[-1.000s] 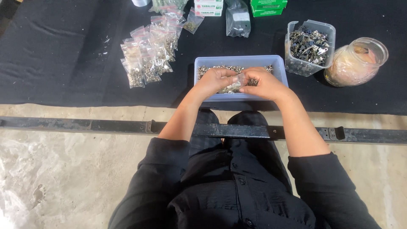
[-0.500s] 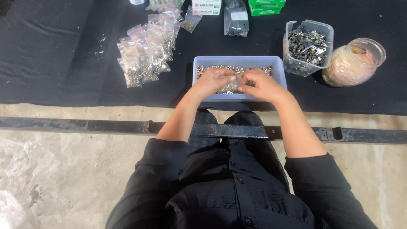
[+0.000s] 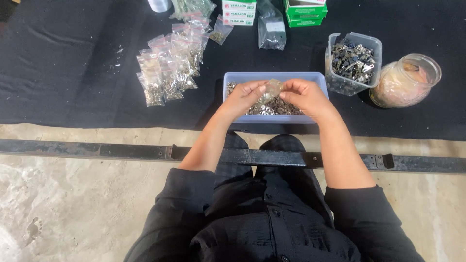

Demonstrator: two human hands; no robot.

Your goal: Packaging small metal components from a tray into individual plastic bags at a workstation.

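Note:
A pale blue plastic tray [image 3: 245, 77] full of small metal parts [image 3: 276, 106] lies on the black mat right in front of me. Both hands hover over it. My left hand [image 3: 242, 95] and my right hand [image 3: 303, 94] pinch a small clear plastic bag [image 3: 274, 88] between their fingertips, just above the metal parts. Left of the tray lies a row of several small clear bags [image 3: 167, 73] filled with metal parts.
A clear square tub [image 3: 353, 63] of darker metal pieces and a clear round jar [image 3: 405, 81] stand right of the tray. Green and white boxes [image 3: 306, 10] and more bags [image 3: 271, 26] sit at the mat's far edge. A metal rail [image 3: 97, 149] crosses the concrete floor over my lap.
Both hands have lifted slightly out of the metal parts and now hold the small clear bag up between them. The view has shifted a little.

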